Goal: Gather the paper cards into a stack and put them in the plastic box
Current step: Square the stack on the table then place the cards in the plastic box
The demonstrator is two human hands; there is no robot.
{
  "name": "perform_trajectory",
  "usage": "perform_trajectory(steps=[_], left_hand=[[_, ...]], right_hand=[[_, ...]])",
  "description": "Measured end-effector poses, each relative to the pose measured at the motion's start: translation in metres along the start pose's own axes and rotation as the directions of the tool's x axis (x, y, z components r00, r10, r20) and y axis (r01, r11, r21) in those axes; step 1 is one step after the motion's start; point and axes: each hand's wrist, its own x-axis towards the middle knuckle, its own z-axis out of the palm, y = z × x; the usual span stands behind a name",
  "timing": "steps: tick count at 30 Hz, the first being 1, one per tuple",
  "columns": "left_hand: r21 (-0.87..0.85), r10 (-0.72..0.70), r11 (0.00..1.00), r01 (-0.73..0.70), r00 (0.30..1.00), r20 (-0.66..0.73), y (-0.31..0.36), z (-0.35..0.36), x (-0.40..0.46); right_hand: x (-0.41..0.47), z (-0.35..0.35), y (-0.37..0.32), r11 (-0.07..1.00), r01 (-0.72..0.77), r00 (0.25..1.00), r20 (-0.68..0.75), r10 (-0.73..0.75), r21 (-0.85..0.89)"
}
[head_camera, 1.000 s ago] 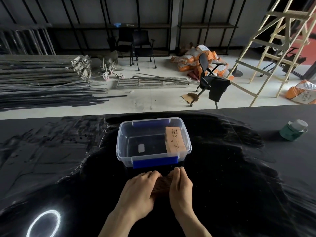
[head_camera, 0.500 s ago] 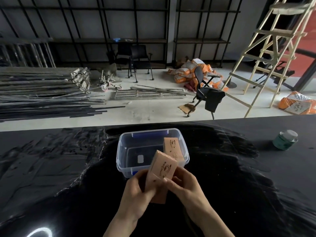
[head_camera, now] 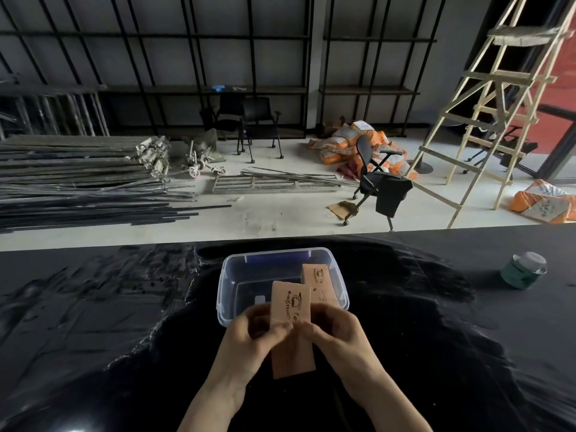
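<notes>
Head cam is the only view, so it's all from there. Both hands are up just above the worktop [head_camera: 436, 307], pinching one stack of paper cards [head_camera: 291, 310] between them. The left hand [head_camera: 249, 335] has its grip closed on the left edge and front face, the right hand [head_camera: 336, 332] is closed on the right edge, and the thumbs meet across the middle of the stack. The cards stand roughly upright, printed side (a coffee cup logo) facing the camera, with the bottom end poking out below the fingers.

The plastic box [head_camera: 223, 285] sits right behind the hands, clear with blue clips, lid off. The top of the held stack overlaps its near rim in the picture, but I'd say it's held in front of the box and not inside yet. Another bundle of cards [head_camera: 321, 282] already leans in the right side of the box. A green jar [head_camera: 523, 271] sits way off to the right, out of the way.

Looks to me like the gathering is done and this is the squaring-up bit just before the drop. The next move probably calls for carrying the stack forward over the near rim and lowering it into the free left part, keeping the pinch firm so the cards don't fan out.
</notes>
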Motion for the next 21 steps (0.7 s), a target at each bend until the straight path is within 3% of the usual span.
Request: perform_trajectory(steps=[3,5,7,9,11,14,17,21], left_hand=[[0.025,0.026,0.999,-0.025,0.998,-0.051,0.004,0.003,0.008],[0.008,0.027,1.000,-0.026,0.995,-0.097,0.007,0.005,0.016],[-0.019,0.001,1.000,-0.004,0.990,-0.142,0.012,0.006,0.026],[-0.048,-0.043,0.998,0.035,0.982,-0.186,0.018,0.006,0.035],[-0.072,-0.067,0.996,0.053,0.976,-0.208,0.027,0.005,0.043],[-0.057,-0.062,0.997,0.049,0.968,-0.242,0.037,0.008,0.054],[-0.021,-0.072,0.997,0.069,0.955,-0.288,0.038,0.009,0.068],[0.031,-0.100,0.993,0.116,0.944,-0.314,0.034,0.013,0.084]], right_hand=[[0.007,-0.001,-0.002,0.999,0.045,0.999,0.003,-0.045,-0.029],[0.018,-0.003,-0.004,0.967,0.136,0.987,-0.051,-0.150,-0.213],[0.032,-0.009,-0.004,0.794,0.170,0.950,-0.116,-0.288,-0.583],[0.044,-0.017,-0.008,0.527,0.181,0.926,-0.036,-0.376,-0.830],[0.053,-0.023,-0.012,0.348,0.210,0.951,0.109,-0.289,-0.914],[0.066,-0.032,-0.013,0.203,0.240,0.969,0.222,-0.110,-0.949],[0.071,-0.037,-0.005,0.155,0.256,0.965,0.262,0.015,-0.954],[0.063,-0.044,0.001,0.140,0.267,0.961,0.274,0.032,-0.954]])
